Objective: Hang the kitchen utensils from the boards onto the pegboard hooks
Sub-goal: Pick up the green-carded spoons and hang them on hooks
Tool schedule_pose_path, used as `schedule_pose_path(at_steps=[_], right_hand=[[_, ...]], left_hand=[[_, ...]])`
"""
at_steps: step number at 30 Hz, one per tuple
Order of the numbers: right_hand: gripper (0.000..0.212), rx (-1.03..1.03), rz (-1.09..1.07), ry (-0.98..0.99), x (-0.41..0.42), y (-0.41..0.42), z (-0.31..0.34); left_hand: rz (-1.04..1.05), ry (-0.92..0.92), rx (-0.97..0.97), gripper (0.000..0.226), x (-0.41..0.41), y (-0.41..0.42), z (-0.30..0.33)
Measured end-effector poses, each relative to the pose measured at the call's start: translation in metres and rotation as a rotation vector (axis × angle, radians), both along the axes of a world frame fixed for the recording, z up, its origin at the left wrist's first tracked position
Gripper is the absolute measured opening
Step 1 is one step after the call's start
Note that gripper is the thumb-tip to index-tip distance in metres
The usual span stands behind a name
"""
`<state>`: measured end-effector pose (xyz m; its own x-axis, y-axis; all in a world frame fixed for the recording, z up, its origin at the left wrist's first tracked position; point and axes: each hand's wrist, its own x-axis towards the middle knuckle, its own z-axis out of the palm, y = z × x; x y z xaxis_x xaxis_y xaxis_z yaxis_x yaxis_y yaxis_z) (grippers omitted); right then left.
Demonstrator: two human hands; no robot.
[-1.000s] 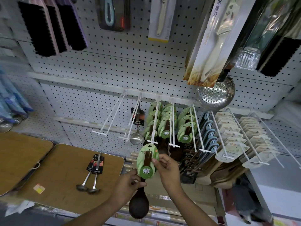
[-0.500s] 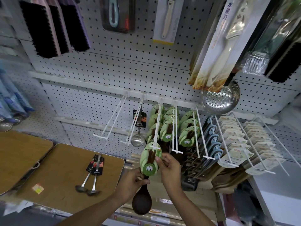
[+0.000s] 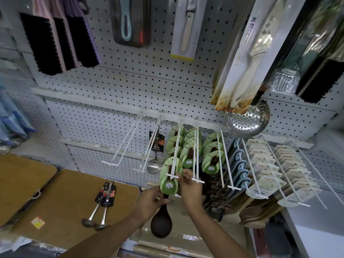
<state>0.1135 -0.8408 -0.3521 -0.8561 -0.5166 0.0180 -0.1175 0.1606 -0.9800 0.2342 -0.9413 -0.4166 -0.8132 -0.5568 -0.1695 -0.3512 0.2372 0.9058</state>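
Lying at eight o'clock on the wooden board (image 3: 61, 207), two packaged steel ladles (image 3: 101, 207) wait side by side. At six o'clock the left hand (image 3: 151, 201) has its fingers curled round the dark spoon (image 3: 161, 218) just below its green card. The right hand (image 3: 189, 185) pinches that card's edge at the white hook tip (image 3: 172, 176); whether the card is threaded on seems likely, not certain.

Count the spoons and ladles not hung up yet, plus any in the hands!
Dark wooden spoon with green card, held by the left hand and right hand: 1
Metal ladles lying on the brown board: 2
Total: 3
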Motion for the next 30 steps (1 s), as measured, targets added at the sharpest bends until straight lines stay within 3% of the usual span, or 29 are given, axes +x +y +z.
schedule_pose_path(at_steps=[5,8,10,15,23,27,30], right_hand=[[0.031,-0.016,-0.062,-0.001,0.006,-0.003,0.009],[0.020,0.021,-0.057,0.016,0.010,-0.001,0.017],[0.015,0.160,0.045,0.116,0.009,0.007,0.021],[0.036,0.603,0.108,0.500,-0.002,0.040,0.011],[0.044,0.772,0.154,0.812,0.017,0.072,0.011],[0.048,0.792,0.097,0.868,0.014,0.072,0.013],[0.052,0.833,0.059,0.866,0.000,0.064,0.018]], left_hand=[[-0.028,0.017,0.027,0.027,0.000,-0.005,0.007],[0.007,0.029,0.054,0.051,0.004,-0.010,0.007],[-0.020,-0.020,-0.091,0.053,0.012,-0.012,0.009],[-0.106,-0.082,-0.588,0.049,0.041,-0.028,0.015],[-0.192,-0.022,-1.086,0.064,0.055,-0.042,0.038],[-0.163,-0.098,-1.098,0.078,0.044,-0.035,0.054],[-0.160,-0.227,-0.996,0.088,0.026,-0.029,0.061]])
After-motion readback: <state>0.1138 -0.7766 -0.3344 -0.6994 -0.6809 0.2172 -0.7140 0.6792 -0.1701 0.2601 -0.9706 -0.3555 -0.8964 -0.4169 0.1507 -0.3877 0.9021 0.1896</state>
